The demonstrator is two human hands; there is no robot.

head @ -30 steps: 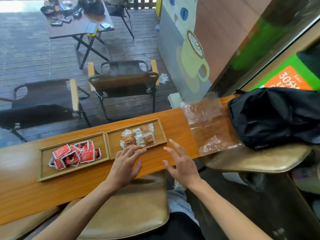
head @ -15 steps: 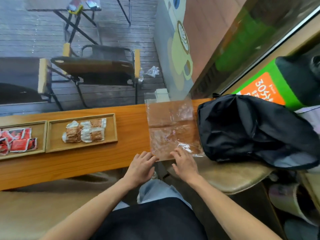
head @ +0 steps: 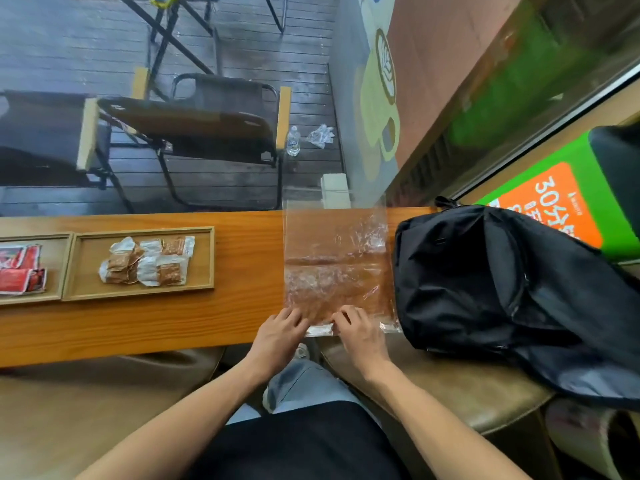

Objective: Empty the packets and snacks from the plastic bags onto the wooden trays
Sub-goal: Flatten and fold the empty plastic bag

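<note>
A clear empty plastic bag [head: 334,261] lies flat on the wooden counter [head: 242,317]. My left hand [head: 277,336] and my right hand [head: 360,336] both pinch its near edge with curled fingers. To the left, a wooden tray [head: 204,261] holds several brown and white snack packets [head: 149,259]. A second wooden tray [head: 55,296] at the far left edge holds red packets [head: 20,271], partly cut off by the frame.
A black backpack [head: 502,289] lies on a padded stool [head: 450,393] just right of the bag, touching the counter's end. Behind the counter a window shows a deck with a folding chair [head: 194,133]. Another padded stool [head: 86,410] sits below left.
The view swung right from the trays to the bag. Both hands left the snack tray's side, reached the bag's near edge and now pinch it.
</note>
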